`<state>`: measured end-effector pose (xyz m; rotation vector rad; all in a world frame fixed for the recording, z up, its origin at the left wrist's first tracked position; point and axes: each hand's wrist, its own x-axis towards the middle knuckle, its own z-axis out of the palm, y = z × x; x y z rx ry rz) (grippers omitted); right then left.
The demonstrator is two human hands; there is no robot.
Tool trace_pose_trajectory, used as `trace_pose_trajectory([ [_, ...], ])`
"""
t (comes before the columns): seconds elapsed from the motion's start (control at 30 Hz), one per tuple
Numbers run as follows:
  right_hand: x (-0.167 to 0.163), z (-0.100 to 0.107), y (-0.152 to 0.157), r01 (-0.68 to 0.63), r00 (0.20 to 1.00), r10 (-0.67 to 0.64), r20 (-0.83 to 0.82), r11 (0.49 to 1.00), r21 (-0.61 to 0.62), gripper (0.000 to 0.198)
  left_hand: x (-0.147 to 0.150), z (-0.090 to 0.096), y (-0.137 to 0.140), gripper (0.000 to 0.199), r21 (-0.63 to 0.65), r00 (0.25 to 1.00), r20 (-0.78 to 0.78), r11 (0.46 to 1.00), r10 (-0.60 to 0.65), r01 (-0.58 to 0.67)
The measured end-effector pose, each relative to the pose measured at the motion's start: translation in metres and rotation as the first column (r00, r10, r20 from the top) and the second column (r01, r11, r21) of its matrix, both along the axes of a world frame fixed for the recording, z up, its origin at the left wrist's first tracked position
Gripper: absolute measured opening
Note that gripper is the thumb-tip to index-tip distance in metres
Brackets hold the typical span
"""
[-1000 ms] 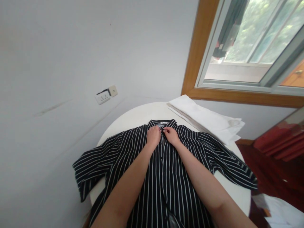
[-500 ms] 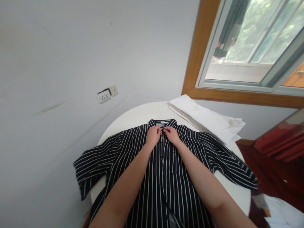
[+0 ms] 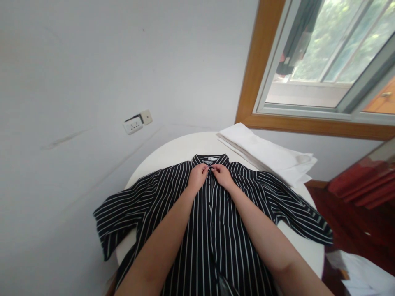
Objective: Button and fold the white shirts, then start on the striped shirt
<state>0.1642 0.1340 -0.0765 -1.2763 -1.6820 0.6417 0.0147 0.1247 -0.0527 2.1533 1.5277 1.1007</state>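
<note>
A black shirt with white stripes (image 3: 197, 230) lies spread face up on a round white table (image 3: 182, 144), its collar toward the wall and its sleeves out to both sides. Just below the collar, my left hand (image 3: 198, 176) pinches the left edge of the shirt's front opening. My right hand (image 3: 222, 176) pinches the opposite edge, so the fingertips of both hands nearly meet. Any button between them is too small and covered to make out. Lower down, the front edges lie close together, with a gap near the bottom.
Folded white sheets (image 3: 265, 152) lie at the table's back right, beside the shirt's sleeve. A wall socket (image 3: 133, 125) is at the left. A wood-framed window (image 3: 308, 61) stands at the right, above a red cloth (image 3: 364, 181). More white sheets (image 3: 364, 271) show at lower right.
The fingers have shifted slightly at the collar, with both hands still pinching the front edges there. The view has moved a little; the shirt lies as before.
</note>
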Motion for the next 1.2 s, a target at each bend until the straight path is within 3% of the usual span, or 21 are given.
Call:
trace_pose_trajectory([
  [0.17, 0.000, 0.003, -0.003, -0.023, 0.998, 0.021, -0.054, 0.999, -0.042, 0.025, -0.001, -0.001, 0.000, 0.014, 0.033, 1.000, -0.009, 0.999, -0.020, 0.020],
  [0.37, 0.001, 0.008, -0.005, -0.075, 0.984, 0.050, -0.171, 0.987, -0.145, 0.028, 0.000, 0.003, -0.001, 0.018, 0.117, 0.989, -0.147, 0.993, -0.017, 0.035],
  [0.77, 0.002, 0.009, -0.006, -0.106, 0.960, 0.041, -0.279, 0.969, -0.223, 0.033, -0.001, 0.007, 0.000, 0.022, 0.103, 0.959, -0.277, 0.991, -0.052, 0.084],
  [0.9, 0.001, 0.011, -0.007, -0.119, 0.972, 0.072, -0.223, 0.972, -0.203, 0.030, -0.002, 0.007, 0.001, 0.021, 0.106, 0.966, -0.253, 0.991, -0.056, 0.085],
  [1.03, -0.001, 0.014, -0.008, -0.199, 0.954, 0.130, -0.269, 0.949, -0.245, 0.028, -0.005, 0.008, 0.000, 0.020, 0.124, 0.978, -0.195, 0.987, -0.072, 0.097],
  [1.13, -0.001, 0.013, -0.007, -0.192, 0.953, 0.125, -0.276, 0.954, -0.232, 0.025, -0.006, 0.004, 0.001, 0.017, 0.124, 0.991, -0.085, 0.986, -0.105, 0.115],
  [1.2, -0.001, 0.011, -0.005, -0.165, 0.956, 0.108, -0.272, 0.966, -0.198, 0.023, -0.006, 0.000, 0.002, 0.015, 0.055, 0.990, 0.053, 0.990, -0.131, 0.128],
])
